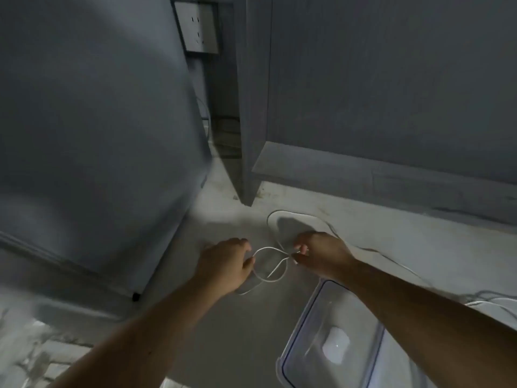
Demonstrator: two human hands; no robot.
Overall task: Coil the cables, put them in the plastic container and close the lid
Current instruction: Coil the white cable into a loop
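A: Item one, white cable (270,264)?
B: Centre of frame, looped above the grey floor (237,331). Left hand (223,266) closed on the loop's 9 o'clock side; right hand (321,254) pinches the crossing at 3 o'clock.
A: Item two?
B: Clear plastic container (330,340), open, at 5 o'clock of the loop, on the floor. More white cable, possibly a second one, trails at 1 o'clock.

Setting: domestic interior, floor level. Evidence: grey cabinet (391,79) with recessed plinth; large grey appliance (92,135), fridge-like, beside it; wall socket (199,28) in the gap between; pale, scuffed concrete floor (237,317); dim light
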